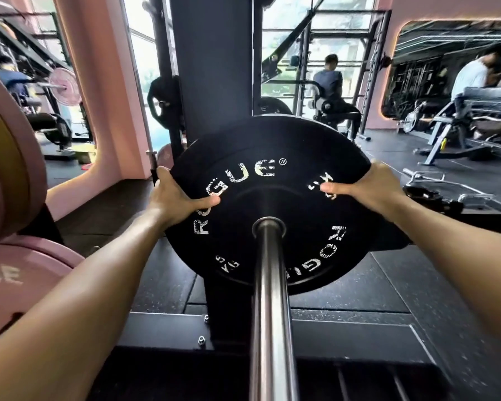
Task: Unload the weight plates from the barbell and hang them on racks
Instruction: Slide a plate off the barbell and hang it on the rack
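We see a black weight plate (269,204) sitting on the steel barbell sleeve (272,308), our left hand (174,198) and right hand (370,189) grasping its opposite rims, fingers curled behind and thumbs on its face, with pink plates (21,273) left of it.
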